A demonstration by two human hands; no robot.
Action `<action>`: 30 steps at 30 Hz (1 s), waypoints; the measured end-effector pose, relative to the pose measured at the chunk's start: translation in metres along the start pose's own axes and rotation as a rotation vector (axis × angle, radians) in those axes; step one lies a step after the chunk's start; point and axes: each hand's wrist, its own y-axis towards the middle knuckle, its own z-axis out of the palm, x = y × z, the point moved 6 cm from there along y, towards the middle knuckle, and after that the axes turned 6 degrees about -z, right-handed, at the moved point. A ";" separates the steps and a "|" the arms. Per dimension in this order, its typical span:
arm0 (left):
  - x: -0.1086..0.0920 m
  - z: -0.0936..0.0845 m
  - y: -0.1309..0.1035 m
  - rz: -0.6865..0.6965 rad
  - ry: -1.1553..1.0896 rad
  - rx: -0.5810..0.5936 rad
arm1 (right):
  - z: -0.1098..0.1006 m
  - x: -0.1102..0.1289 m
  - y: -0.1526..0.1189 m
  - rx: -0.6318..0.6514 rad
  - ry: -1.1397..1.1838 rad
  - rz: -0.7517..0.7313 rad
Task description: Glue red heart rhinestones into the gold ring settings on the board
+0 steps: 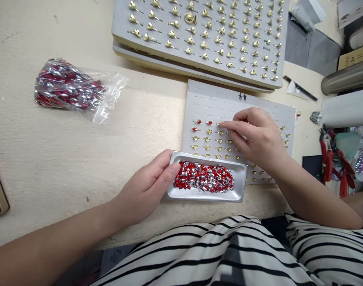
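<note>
My left hand grips the left end of a small white tray, thumb over its rim. Red and silver heart-like rhinestones lie heaped in the tray. My right hand is over a grey foam ring board, its index finger stretched out and its tip touching a gold ring in the top filled row. The thumb is apart from that fingertip, and whatever is under the tip is hidden. Left of the fingertip, a few rings carry red stones. Other gold rings on this board show bare settings.
Beyond stands a stack of thicker foam boards with many gold rings. A zip bag of red and silver stones lies at left. Red-handled pliers, a dish of beads and a black pen are at right.
</note>
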 end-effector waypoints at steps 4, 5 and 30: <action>0.001 0.000 0.000 0.001 0.001 0.003 | -0.001 0.002 0.000 -0.016 -0.018 -0.023; 0.000 0.000 0.000 0.004 -0.001 0.004 | -0.002 0.002 0.000 -0.014 -0.020 -0.017; 0.013 -0.002 0.000 -0.120 0.023 0.013 | -0.082 -0.226 -0.062 -0.136 -0.269 0.778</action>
